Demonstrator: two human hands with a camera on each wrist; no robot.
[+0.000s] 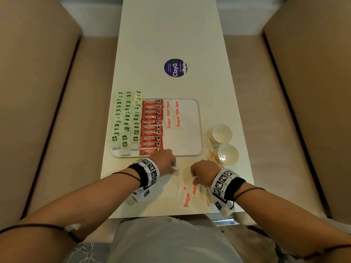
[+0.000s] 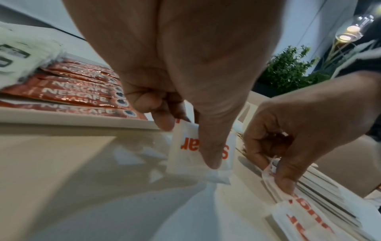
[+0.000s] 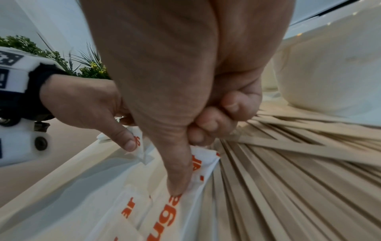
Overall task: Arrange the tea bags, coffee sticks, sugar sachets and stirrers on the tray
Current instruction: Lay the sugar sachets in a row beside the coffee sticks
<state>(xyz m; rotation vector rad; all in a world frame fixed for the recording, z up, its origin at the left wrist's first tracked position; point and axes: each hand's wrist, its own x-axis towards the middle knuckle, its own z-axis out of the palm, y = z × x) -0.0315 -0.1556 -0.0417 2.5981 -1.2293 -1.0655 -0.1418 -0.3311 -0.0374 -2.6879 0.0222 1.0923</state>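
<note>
Each hand's grip pinches a sugar sachet (image 2: 199,151); tray (image 1: 199,130) holds tea bags (image 1: 125,120), coffee sticks (image 1: 152,128).

White tray (image 1: 197,130), white table (image 1: 171,35). Coffee sticks (image 1: 151,127) run red with white lettering; tea bags (image 1: 125,120) show green tags. Sugar sachets (image 1: 187,196) are white, orange print. Stirrers (image 3: 288,179) pale tan. 2 cups (image 1: 222,132) cream, gold-rimmed. Wristbands (image 1: 150,171) black-and-white checked.

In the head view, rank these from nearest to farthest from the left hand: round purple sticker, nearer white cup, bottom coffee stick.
1. bottom coffee stick, beside the left hand, tray's near edge.
2. nearer white cup, off to the right.
3. round purple sticker, far up the table.
</note>
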